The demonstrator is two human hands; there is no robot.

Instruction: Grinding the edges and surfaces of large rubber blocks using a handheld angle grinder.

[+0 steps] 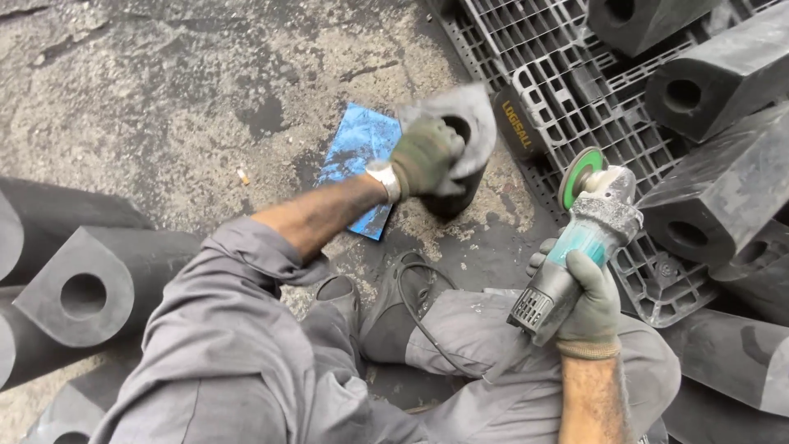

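My left hand (423,156), in a grey-green glove with a wristwatch, grips the top of a black rubber block (460,123) with a round hole. The block stands upright on the concrete floor ahead of my knees. My right hand (585,304), also gloved, holds a teal and grey angle grinder (575,247) by its body. Its green disc (580,174) points away from me, to the right of the block and apart from it. The grinder's black cord (415,308) loops over my grey trousers.
A blue sheet (357,152) lies on the floor behind the block. A black plastic pallet (567,82) at upper right carries several rubber blocks (723,78). More blocks (90,288) lie at left. My boots (394,312) rest on dusty concrete.
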